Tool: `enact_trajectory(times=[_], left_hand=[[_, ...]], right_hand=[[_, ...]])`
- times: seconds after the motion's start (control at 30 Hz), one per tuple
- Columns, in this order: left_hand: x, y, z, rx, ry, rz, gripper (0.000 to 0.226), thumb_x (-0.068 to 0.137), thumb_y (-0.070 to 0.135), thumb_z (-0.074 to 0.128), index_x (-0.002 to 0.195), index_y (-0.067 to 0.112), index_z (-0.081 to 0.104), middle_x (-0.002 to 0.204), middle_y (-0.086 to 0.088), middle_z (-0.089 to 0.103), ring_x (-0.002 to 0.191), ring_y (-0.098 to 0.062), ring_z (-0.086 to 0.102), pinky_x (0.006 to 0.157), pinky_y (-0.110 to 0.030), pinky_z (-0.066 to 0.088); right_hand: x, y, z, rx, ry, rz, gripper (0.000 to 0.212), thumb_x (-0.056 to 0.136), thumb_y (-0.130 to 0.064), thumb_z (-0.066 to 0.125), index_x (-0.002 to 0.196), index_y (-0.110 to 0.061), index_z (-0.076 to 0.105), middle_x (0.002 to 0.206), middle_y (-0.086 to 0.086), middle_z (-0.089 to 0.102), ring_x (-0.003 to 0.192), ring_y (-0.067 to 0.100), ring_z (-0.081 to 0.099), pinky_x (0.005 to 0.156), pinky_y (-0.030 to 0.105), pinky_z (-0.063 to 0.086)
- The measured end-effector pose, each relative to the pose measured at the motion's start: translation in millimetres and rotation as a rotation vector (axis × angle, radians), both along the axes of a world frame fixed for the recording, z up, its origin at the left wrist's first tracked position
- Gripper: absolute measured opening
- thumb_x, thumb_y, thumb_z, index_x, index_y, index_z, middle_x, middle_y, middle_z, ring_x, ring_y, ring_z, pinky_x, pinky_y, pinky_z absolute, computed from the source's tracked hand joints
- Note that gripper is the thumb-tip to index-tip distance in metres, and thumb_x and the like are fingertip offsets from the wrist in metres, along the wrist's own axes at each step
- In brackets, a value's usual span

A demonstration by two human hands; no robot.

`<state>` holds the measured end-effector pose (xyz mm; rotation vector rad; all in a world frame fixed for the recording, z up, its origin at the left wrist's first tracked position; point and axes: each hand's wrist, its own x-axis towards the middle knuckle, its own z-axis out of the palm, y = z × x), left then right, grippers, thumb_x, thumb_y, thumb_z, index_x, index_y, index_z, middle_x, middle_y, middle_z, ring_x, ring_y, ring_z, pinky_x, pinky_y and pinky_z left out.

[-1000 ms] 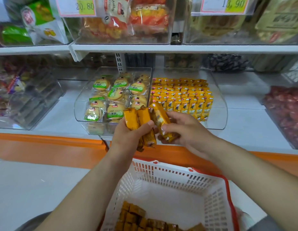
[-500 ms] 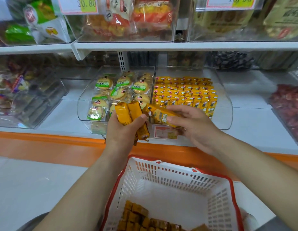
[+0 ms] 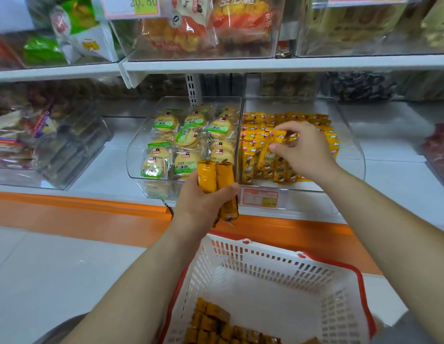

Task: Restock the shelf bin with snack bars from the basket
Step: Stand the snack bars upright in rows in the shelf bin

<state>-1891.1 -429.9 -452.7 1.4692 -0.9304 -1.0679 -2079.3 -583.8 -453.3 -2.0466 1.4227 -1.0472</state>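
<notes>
Placing snack bar [image 3: 278,135] into shelf bin [image 3: 355,157]: right hand [image 3: 302,151] pinches it above rows already inside. Left hand [image 3: 203,207] grips spare bars [image 3: 216,178] at bin front. Basket [image 3: 265,259] holds loose bars [image 3: 216,324], so restocking looks roughly midway.

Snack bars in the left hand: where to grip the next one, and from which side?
I would pinch the top end of the right bar, from above: the bars stand upright, tops free above the left hand, which grips their middles.
</notes>
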Motion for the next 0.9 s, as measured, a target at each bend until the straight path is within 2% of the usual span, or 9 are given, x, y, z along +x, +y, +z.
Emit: enact_trajectory(times=[0.1, 0.23, 0.3, 0.47, 0.57, 0.67, 0.73, 0.8, 0.9], left_hand=[[4.4, -0.2, -1.5, -0.006, 0.018, 0.025, 0.025, 0.088, 0.020, 0.078, 0.110, 0.016, 0.068, 0.099, -0.014, 0.077, 0.086, -0.026, 0.077, 0.059, -0.024, 0.057], [8.3, -1.0, -2.9, 0.003, 0.024, 0.043, 0.024, 0.087, 0.020, 0.080, 0.107, 0.021, 0.067, 0.097, -0.013, 0.077, 0.083, -0.024, 0.077, 0.055, -0.023, 0.056], [10.0, -1.5, -3.3, 0.001, 0.031, 0.045, 0.026, 0.087, 0.020, 0.079, 0.109, 0.021, 0.067, 0.100, -0.014, 0.076, 0.088, -0.027, 0.077, 0.061, -0.028, 0.058], [11.5, -2.4, -3.2, 0.013, 0.066, 0.043, 0.031, 0.088, 0.020, 0.078, 0.116, 0.014, 0.067, 0.101, -0.015, 0.077, 0.091, -0.029, 0.077, 0.063, -0.031, 0.058], [14.0, -2.0, -3.0, 0.051, 0.165, 0.051, 0.028, 0.091, 0.014, 0.074, 0.118, 0.011, 0.066, 0.106, -0.015, 0.077, 0.094, -0.031, 0.076, 0.069, -0.039, 0.060], [15.4, -2.1, -3.5, 0.062, 0.300, 0.045, 0.023, 0.093, 0.004, 0.069, 0.116, 0.009, 0.066, 0.101, -0.014, 0.078, 0.086, -0.028, 0.078, 0.066, -0.038, 0.062], [13.9, -2.1, -4.8, 0.066, 0.308, 0.020, 0.025, 0.093, 0.004, 0.068, 0.117, 0.010, 0.065, 0.103, -0.013, 0.078, 0.087, -0.028, 0.078, 0.072, -0.042, 0.063], [9.4, -1.2, -7.0, 0.053, 0.274, -0.040, 0.028, 0.092, 0.005, 0.069, 0.120, 0.010, 0.065, 0.108, -0.016, 0.076, 0.093, -0.033, 0.077, 0.083, -0.048, 0.062], [0.4, 0.1, -9.6, -0.002, 0.197, -0.147, 0.028, 0.092, 0.007, 0.070, 0.120, 0.011, 0.066, 0.108, -0.017, 0.076, 0.099, -0.037, 0.075, 0.084, -0.050, 0.061]], right_hand=[[8.3, -9.0, -17.9, 0.039, 0.187, 0.022, 0.041, 0.083, -0.029, 0.080, 0.122, -0.023, 0.069, 0.124, 0.006, 0.061, 0.103, 0.025, 0.063, 0.093, 0.036, 0.049], [22.9, -15.8, -34.6, 0.028, 0.267, 0.021, 0.042, 0.081, -0.027, 0.082, 0.121, -0.020, 0.069, 0.123, 0.010, 0.058, 0.114, 0.027, 0.056, 0.091, 0.029, 0.038], [28.6, -18.3, -40.2, 0.031, 0.298, 0.004, 0.042, 0.082, -0.026, 0.081, 0.122, -0.019, 0.069, 0.126, 0.013, 0.059, 0.121, 0.030, 0.053, 0.096, 0.035, 0.041], [31.8, -20.4, -45.9, 0.004, 0.250, -0.030, 0.043, 0.085, -0.016, 0.078, 0.126, -0.013, 0.066, 0.102, 0.008, 0.068, 0.101, 0.026, 0.063, 0.083, 0.031, 0.048], [24.4, -14.9, -41.0, 0.053, 0.230, -0.009, 0.050, 0.087, -0.014, 0.073, 0.135, -0.011, 0.057, 0.110, 0.009, 0.070, 0.104, 0.028, 0.065, 0.084, 0.027, 0.046], [15.1, 1.1, -24.3, 0.007, 0.243, -0.022, 0.047, 0.089, -0.027, 0.072, 0.132, -0.017, 0.056, 0.112, 0.000, 0.065, 0.097, 0.021, 0.065, 0.081, 0.033, 0.052], [11.3, 19.5, -12.7, 0.004, 0.157, 0.033, 0.026, 0.093, -0.030, 0.067, 0.118, -0.023, 0.062, 0.103, -0.009, 0.064, 0.093, 0.016, 0.065, 0.079, 0.033, 0.054], [11.2, 45.3, -4.9, 0.223, -0.052, 0.188, 0.015, 0.097, -0.034, 0.061, 0.111, -0.029, 0.063, 0.104, -0.010, 0.066, 0.093, 0.015, 0.068, 0.078, 0.035, 0.056], [15.4, 80.2, 0.6, 0.543, -0.258, 0.392, 0.014, 0.095, -0.043, 0.061, 0.109, -0.041, 0.060, 0.104, -0.007, 0.069, 0.084, 0.013, 0.073, 0.069, 0.036, 0.061]])
